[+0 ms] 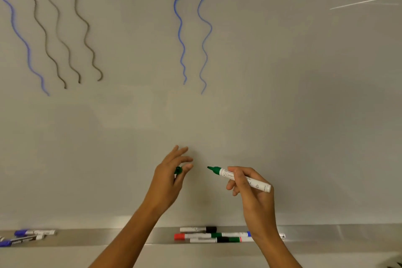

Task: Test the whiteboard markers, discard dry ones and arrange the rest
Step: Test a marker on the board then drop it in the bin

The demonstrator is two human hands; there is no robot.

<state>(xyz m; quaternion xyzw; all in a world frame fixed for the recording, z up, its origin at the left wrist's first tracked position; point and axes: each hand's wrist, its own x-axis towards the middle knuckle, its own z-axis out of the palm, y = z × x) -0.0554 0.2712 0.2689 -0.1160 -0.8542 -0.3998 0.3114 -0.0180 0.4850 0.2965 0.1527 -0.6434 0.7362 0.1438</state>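
Note:
My right hand [250, 189] grips an uncapped green marker [226, 174] by its white barrel, tip pointing left, just off the whiteboard [282, 93]. My left hand [171, 174] pinches the marker's green cap [178, 170] between thumb and fingers, a short gap from the tip. On the board are two blue wavy lines [192, 43] in the middle and blue and grey wavy lines [54, 32] at the upper left.
The metal tray [130, 238] runs along the board's bottom edge. In it, below my hands, lie several capped markers [208, 235] with red, green and black caps. Blue-capped markers [28, 236] lie at the tray's left end.

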